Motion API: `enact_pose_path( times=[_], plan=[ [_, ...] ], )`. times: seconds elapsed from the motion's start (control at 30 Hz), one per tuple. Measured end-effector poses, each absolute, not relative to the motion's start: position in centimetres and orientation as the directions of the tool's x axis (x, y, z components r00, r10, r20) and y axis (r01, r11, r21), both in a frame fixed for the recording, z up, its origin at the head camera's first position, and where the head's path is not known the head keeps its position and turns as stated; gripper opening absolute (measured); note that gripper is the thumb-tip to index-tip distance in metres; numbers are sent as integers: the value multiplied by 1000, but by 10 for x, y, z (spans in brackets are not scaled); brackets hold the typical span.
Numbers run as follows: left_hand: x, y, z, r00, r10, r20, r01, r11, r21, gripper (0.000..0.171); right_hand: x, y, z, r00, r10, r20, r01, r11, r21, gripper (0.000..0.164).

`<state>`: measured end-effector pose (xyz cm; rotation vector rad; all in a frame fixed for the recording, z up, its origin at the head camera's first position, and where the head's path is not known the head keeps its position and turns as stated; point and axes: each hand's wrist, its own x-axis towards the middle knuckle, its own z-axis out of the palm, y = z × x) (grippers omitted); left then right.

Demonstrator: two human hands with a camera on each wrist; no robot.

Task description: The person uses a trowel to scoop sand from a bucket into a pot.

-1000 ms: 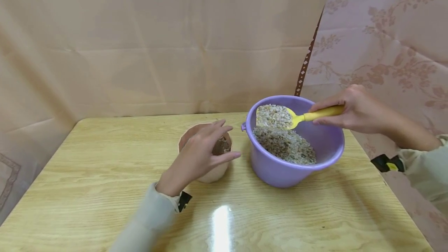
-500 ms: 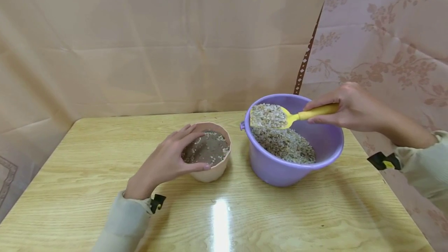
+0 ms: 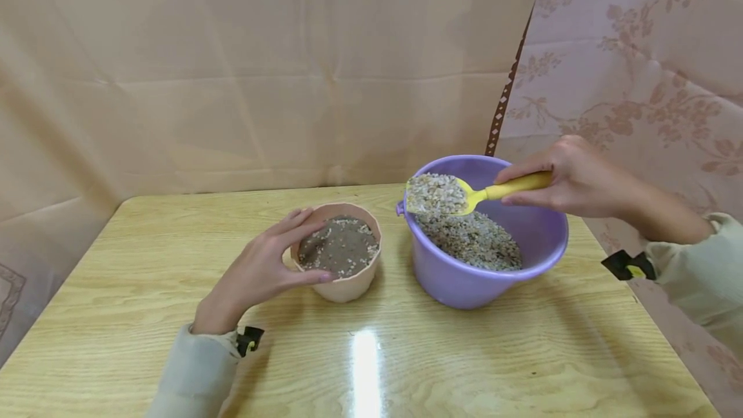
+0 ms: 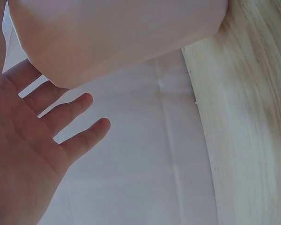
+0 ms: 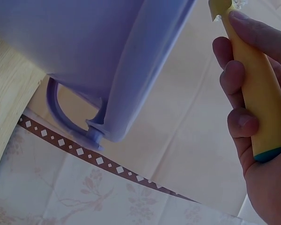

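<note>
My left hand (image 3: 255, 271) holds the left side of a pale peach flower pot (image 3: 349, 289), thumb at the front rim and fingers round the back; ring and little fingers extend loosely in the left wrist view. Grey-brown soil (image 3: 339, 251) with scattered pale grains fills much of the pot. My right hand (image 3: 574, 182) grips the yellow handle (image 5: 260, 93) of a small trowel (image 3: 475, 197), its blade heaped with pale gravel (image 3: 436, 194). The blade is above the left rim of a purple bucket (image 3: 461, 292), which contains more gravel (image 3: 473, 242).
Both containers stand on a light wooden table (image 3: 145, 289), near its back edge. A beige curtain (image 3: 232, 82) hangs behind, and a pink floral cloth (image 3: 650, 82) covers the right side. The bucket's handle (image 5: 61, 112) hangs beside it in the right wrist view.
My left hand has moved left from over the pot to its left rim, uncovering the soil. My right hand has shifted the loaded trowel slightly left, towards the bucket's left rim.
</note>
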<state>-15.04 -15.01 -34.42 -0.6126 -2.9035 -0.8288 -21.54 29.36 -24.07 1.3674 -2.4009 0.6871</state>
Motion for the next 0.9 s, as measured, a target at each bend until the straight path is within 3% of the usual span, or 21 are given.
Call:
enact_pose_path(
  times=[0.53,0.9],
  plan=[
    [-152,-163,-359,-899,329,291,437,733,521,75,-216,278,-238,-471,-754,458,-881,385,-274,34],
    [-155,-167,-368,-831,329,448,542,660,520,56,-214,264,-232,-460,-777,429,-888,389,-247,31]
  ],
)
